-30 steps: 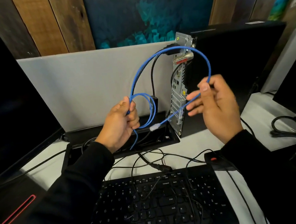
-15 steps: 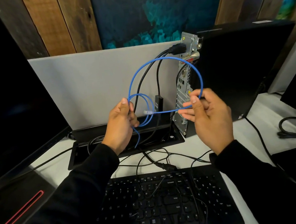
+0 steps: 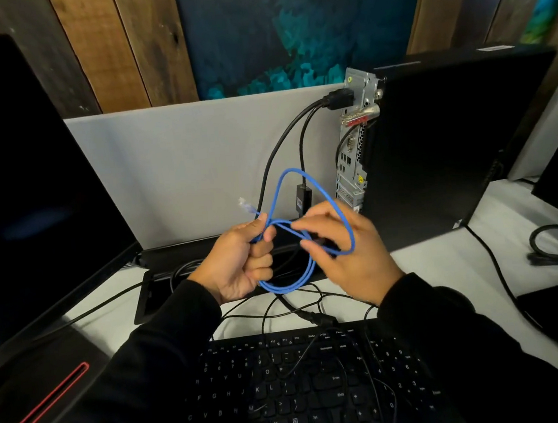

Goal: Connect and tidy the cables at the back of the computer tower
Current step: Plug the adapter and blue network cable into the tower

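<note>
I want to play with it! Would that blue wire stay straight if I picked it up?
Probably not. The blue cable bends into soft loops between the left hand and right hand, so it's likely floppy. It looks thin, so probably light. Its clear plug sticks out and might snag.

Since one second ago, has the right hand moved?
Yes. The right hand moved left and down, away from the tower, and now nearly meets the left hand on the blue cable.

One blue cable (image 3: 304, 188), one computer tower (image 3: 453, 144), one keyboard (image 3: 310, 387) and two hands, the left hand (image 3: 238, 263) and the right hand (image 3: 351, 255), were counted; two monitors (image 3: 20, 190) were partly seen.
</note>
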Demonstrator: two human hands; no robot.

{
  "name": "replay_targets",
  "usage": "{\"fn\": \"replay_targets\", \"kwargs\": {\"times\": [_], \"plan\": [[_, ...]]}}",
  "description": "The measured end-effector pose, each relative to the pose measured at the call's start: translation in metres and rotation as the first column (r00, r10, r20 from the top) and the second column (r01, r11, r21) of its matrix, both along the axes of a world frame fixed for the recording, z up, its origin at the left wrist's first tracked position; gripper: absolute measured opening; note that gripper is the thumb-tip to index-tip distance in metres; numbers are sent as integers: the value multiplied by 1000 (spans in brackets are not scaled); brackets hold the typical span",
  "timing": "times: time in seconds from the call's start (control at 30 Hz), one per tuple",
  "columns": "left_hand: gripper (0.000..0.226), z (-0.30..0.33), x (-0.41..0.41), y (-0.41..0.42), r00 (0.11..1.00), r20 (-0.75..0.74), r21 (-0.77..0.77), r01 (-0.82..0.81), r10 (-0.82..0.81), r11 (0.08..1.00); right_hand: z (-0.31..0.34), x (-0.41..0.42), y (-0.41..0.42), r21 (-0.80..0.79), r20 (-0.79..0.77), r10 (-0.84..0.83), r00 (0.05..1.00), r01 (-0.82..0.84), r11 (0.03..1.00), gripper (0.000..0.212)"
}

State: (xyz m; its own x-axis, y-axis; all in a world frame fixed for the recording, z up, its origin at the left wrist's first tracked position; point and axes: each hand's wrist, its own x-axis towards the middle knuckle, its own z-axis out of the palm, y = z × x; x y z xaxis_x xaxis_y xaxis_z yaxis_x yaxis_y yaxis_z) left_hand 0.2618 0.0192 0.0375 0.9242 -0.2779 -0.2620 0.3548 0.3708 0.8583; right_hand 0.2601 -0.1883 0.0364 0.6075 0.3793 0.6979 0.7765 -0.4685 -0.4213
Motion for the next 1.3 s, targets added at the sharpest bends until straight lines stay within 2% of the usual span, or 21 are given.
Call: {"fn": "replay_targets", "kwargs": {"times": [0.07,0.23,0.37,0.47,0.57,0.63,0.7,0.8,0.83,0.9,1.0,1.07,1.13,1.23,1.3], "plan": [[42,1,-2,-4,1000,3,60,30,-30,998,-3,-4,10,-70,-56,78,995,-82,994,38],[52,4,-5,-13,987,20,161,154,-159,975,-3,-7,22,6,-370,162,915,-172,985,44],[35,3,-5,-2,979,-4,43,201,-202,979,5,-5,18,19,-476,255,842,-280,960,42],[40,5,-5,7,976,16,-67,217,-216,974,10,2,10,126,-567,284,773,-259,958,38],[42,10,-5,12,992,2,-168,122,-123,978,6,5,4,105,-519,271,811,-254,961,25],[44,13,0,15,1000,2,-230,-7,8,973,2,7,-1,112,-490,234,840,-206,972,28],[48,14,8,22,988,0,-281,-151,158,948,-1,9,-7,123,-433,147,889,-103,987,22],[46,13,20,38,929,-33,-282,-361,367,889,-8,21,-24,98,-250,-190,949,220,971,21],[46,13,23,44,903,-49,-282,-423,428,861,-9,26,-32,90,-200,-334,921,357,930,24],[47,14,26,55,852,-74,-311,-513,518,800,-7,31,-46,61,-195,-539,820,558,827,29],[49,17,25,71,807,-87,-382,-569,584,728,-3,31,-63,-66,-156,-671,725,670,739,34],[48,19,20,76,808,-66,-439,-550,585,710,0,28,-69,-165,-67,-701,710,685,709,38],[45,21,15,77,828,-11,-507,-488,561,710,2,25,-69,-255,23,-666,746,648,717,40],[36,26,10,68,843,156,-518,-375,516,769,-2,17,-55,-436,49,-444,895,419,797,43],[30,28,10,55,817,294,-387,-373,496,843,-5,7,-41,-553,-4,-271,963,223,803,48]]}}
